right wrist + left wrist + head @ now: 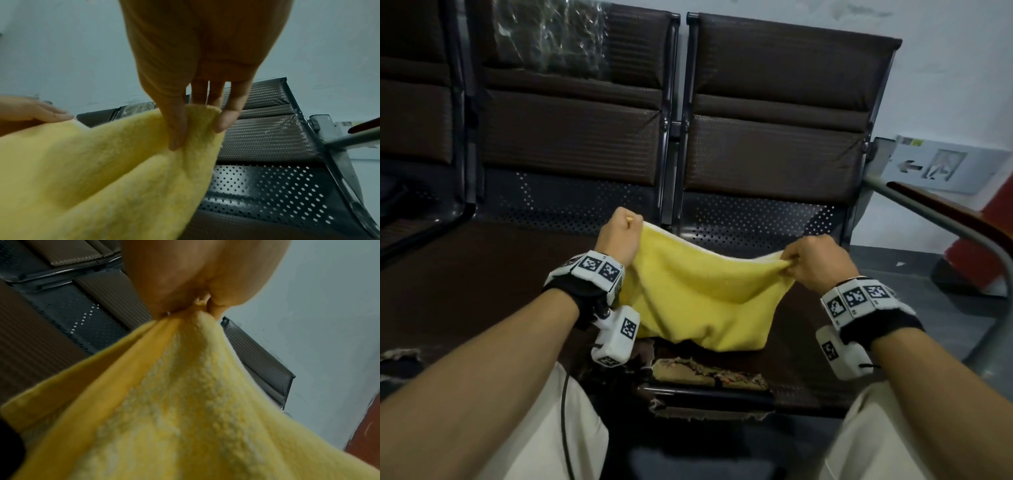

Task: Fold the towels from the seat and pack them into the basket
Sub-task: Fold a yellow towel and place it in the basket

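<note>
Row of dark padded seats [774,150] with perforated metal pans, standing against a pale wall [945,68]; torn upholstery showing at 6 o'clock. A fluffy yellow towel [702,294] is hanging above the seat, sagging between both hands. The left hand [619,236] is gripping one corner at 10 o'clock; the right hand [815,260] is pinching the other at 2 o'clock. The towel's lower edge is bunching, its fold unclear.
</note>
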{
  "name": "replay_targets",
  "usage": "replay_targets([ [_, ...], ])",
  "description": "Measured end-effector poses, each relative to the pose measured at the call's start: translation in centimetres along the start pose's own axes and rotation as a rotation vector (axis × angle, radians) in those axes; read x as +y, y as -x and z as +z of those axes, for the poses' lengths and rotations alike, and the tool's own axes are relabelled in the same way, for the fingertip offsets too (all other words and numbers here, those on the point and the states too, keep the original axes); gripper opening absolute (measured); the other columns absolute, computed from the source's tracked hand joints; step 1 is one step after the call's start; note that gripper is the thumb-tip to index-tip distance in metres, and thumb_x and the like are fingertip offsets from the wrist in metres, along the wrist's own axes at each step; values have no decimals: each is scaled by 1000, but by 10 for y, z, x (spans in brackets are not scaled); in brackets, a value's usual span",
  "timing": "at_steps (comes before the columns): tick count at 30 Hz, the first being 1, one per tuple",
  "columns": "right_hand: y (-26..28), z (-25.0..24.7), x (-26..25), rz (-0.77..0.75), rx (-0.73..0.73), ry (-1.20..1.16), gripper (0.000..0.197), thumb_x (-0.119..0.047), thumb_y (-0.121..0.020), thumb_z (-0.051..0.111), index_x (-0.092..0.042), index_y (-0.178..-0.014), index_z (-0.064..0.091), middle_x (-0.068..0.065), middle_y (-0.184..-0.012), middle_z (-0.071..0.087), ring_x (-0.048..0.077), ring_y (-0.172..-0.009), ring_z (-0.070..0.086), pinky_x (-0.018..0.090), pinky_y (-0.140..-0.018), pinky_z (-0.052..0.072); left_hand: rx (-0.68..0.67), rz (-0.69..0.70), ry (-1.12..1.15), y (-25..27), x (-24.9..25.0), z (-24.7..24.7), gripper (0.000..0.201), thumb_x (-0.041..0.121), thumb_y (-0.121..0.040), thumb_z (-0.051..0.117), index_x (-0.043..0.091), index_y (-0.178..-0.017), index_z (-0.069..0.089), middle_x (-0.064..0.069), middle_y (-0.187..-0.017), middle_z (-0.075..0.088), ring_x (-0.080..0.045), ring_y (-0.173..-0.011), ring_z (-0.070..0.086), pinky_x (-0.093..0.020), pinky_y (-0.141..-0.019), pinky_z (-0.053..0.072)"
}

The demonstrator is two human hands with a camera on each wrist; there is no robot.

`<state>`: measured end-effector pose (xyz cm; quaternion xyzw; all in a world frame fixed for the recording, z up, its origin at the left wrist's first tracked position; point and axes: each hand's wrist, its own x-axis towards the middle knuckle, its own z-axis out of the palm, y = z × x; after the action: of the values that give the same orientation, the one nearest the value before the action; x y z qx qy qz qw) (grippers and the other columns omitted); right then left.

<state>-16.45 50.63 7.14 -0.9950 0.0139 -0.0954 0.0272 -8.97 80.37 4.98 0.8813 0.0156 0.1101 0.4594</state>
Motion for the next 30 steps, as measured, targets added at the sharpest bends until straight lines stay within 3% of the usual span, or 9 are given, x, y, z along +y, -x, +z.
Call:
replay_targets([
  [3,-2,4,8,-24,-18,56,18,-27,-78,71,-24,-95,70,-1,-96,60,25,-99,59,33,-71,43,105,62,-13,-6,-10,4,16,17,-98,42,8,-98,55,-16,-105,61,-33,-100,54,-35,-77,38],
  [6,-3,2,12,-112,78,80,21,-28,-76,72,-17,-93,68,-2,-93,47,24,-95,55,31,-66,37,176,86,-53,-11,-15,6,14,9,-96,43,14,-88,53,-15,-102,62,-32,-96,54,-30,-72,34],
  [10,0,-3,12,-294,158,106,25,-34,-73,75,-11,-85,71,3,-99,52,23,-97,49,34,-69,43,237,35,-51,-15,-18,7,14,7,-97,40,10,-92,53,-19,-104,59,-27,-82,48,-32,-67,32],
  [14,4,0,27,-112,-123,82,33,-52,-86,57,-21,-90,69,-4,-91,56,19,-93,57,33,-78,48,284,13,-40,-16,-19,7,16,9,-98,39,4,-97,54,-21,-105,59,-24,-79,45,-33,-65,31],
  [16,6,2,34,-56,-178,-65,29,-45,-91,54,-21,-91,71,-3,-84,62,18,-88,61,29,-73,46,296,11,-42,-15,-19,5,16,9,-98,39,4,-97,55,-21,-106,59,-24,-78,44,-33,-64,30],
  [21,4,12,37,84,138,-574,6,-27,-79,75,-22,-79,74,-5,-70,67,4,-68,59,14,-62,40,296,-12,-32,-13,-21,1,16,7,-97,38,5,-98,54,-22,-107,58,-25,-77,45,-32,-63,30],
  [26,-4,22,26,236,191,-916,28,-11,-69,82,-17,-95,73,1,-69,64,14,-68,62,27,-71,50,303,-28,-15,-9,-19,-3,16,7,-98,40,4,-103,55,-19,-112,61,-30,-91,52,-29,-65,29],
  [28,-5,25,24,302,183,-1019,11,-12,-72,80,-15,-81,75,2,-73,69,20,-75,66,32,-77,53,308,-31,-11,-9,-19,-6,15,9,-99,42,4,-103,56,-18,-113,61,-25,-84,50,-26,-63,28],
  [30,-4,23,22,353,191,-1185,9,-11,-77,75,-16,-71,71,5,-75,69,22,-76,66,35,-77,55,313,-27,3,-8,-19,-10,16,11,-98,44,5,-101,58,-18,-111,61,-25,-85,50,-25,-65,29],
])
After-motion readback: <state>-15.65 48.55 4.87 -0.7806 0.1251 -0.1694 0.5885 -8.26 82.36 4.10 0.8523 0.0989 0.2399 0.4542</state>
